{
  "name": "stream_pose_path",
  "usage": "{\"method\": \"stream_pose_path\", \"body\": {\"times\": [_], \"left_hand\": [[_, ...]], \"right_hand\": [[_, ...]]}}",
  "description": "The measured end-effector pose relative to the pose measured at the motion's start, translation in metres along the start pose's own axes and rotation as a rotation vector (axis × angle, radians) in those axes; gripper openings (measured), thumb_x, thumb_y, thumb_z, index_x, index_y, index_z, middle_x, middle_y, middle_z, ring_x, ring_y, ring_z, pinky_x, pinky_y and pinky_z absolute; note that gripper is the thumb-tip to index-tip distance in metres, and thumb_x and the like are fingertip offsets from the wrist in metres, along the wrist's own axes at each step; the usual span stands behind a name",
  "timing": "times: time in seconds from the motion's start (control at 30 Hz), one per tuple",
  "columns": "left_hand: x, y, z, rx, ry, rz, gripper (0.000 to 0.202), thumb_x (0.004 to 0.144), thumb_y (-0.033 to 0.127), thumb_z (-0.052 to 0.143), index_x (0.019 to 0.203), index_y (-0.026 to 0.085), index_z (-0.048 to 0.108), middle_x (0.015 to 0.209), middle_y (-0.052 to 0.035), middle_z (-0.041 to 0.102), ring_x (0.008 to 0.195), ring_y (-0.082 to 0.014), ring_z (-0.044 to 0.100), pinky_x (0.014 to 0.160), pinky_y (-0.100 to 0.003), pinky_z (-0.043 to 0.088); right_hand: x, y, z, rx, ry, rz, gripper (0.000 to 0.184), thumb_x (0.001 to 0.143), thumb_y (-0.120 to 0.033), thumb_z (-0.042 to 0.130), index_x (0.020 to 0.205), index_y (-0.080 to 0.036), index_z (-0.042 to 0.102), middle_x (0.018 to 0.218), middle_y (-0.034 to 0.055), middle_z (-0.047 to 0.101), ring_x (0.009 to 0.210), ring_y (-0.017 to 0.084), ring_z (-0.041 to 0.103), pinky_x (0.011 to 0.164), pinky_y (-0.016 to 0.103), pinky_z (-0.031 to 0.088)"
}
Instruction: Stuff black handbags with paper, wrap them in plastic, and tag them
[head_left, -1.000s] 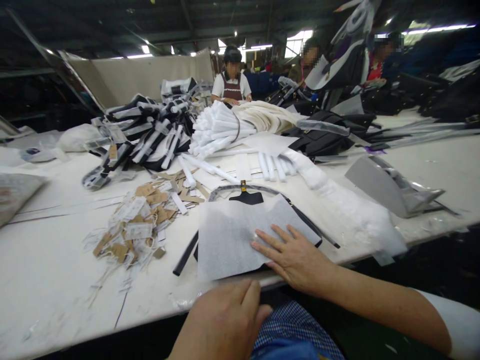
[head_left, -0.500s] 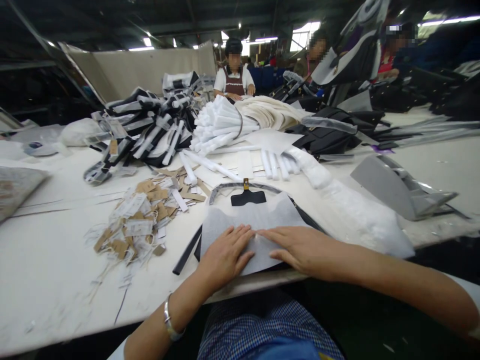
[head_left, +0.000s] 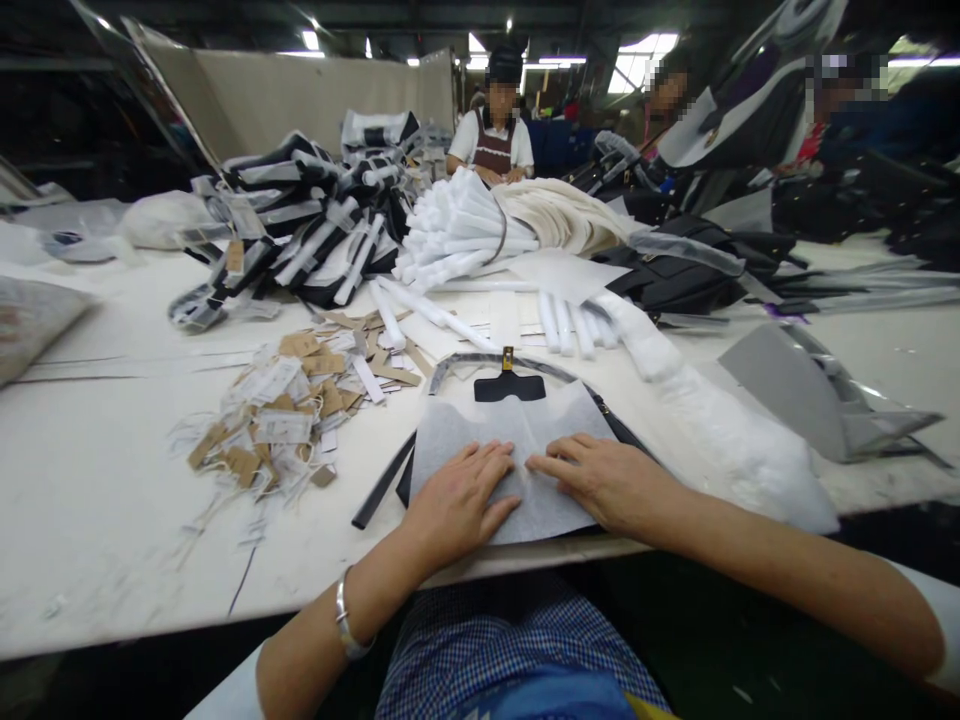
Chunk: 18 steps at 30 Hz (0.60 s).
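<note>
A whitish translucent sheet [head_left: 487, 425] lies over a black bag [head_left: 405, 485] at the table's front edge. My left hand [head_left: 461, 495] rests flat on the sheet's left part, fingers stretched out. On the right part lies my right hand [head_left: 607, 485], its fingers extended and slightly bent, pointing at the left one. A small gap with a crease in the sheet separates the two hands. Beyond the sheet, a black flap with a gold clasp [head_left: 508, 385] sticks out, and a wrapped handle [head_left: 469, 360] arches behind it. The bag's body is mostly hidden under the sheet.
Left of the bag lies a heap of paper tags [head_left: 289, 410]. Farther back are wrapped black straps [head_left: 315, 220], a bundle of white foam rods [head_left: 457, 225] and white padding [head_left: 735, 430]. A grey sheet [head_left: 795, 390] lies right. A co-worker [head_left: 493, 140] sits across the table.
My hands have drawn slightly apart, and the right fingers have bent and spread a little. A crease now shows in the sheet between them. The camera view has shifted slightly.
</note>
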<state>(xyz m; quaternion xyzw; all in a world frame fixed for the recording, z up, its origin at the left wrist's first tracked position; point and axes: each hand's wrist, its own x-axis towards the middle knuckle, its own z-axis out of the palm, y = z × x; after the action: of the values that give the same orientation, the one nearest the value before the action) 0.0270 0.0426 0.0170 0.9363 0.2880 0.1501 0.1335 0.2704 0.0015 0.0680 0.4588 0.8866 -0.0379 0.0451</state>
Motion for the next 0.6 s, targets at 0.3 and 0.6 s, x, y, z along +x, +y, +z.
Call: {"method": "stream_pose_path", "body": {"times": [0.3,0.6], "left_hand": [[-0.0004,0.0015,0.0002,-0.025,-0.019,-0.019,0.042,0.098,0.042,0.049,0.131,0.017,0.050,0.148,-0.0103,0.050,0.138,-0.0207,0.045,0.119,-0.042,0.032],[0.0002,0.0011,-0.0020,-0.046,-0.031,-0.018,0.039,0.098,0.041,0.048,0.129,0.018,0.052,0.149,-0.0103,0.050,0.137,-0.0232,0.046,0.119,-0.043,0.033]], "right_hand": [[-0.0007,0.0048,0.0010,0.022,-0.010,-0.030,0.047,0.095,-0.013,0.044,0.138,-0.029,0.050,0.121,0.0081,0.063,0.106,0.025,0.061,0.085,0.037,0.054],[-0.0018,0.0061,0.0008,0.014,-0.020,-0.039,0.047,0.095,-0.015,0.042,0.139,-0.029,0.051,0.122,0.0084,0.064,0.107,0.024,0.061,0.081,0.035,0.055]]}}
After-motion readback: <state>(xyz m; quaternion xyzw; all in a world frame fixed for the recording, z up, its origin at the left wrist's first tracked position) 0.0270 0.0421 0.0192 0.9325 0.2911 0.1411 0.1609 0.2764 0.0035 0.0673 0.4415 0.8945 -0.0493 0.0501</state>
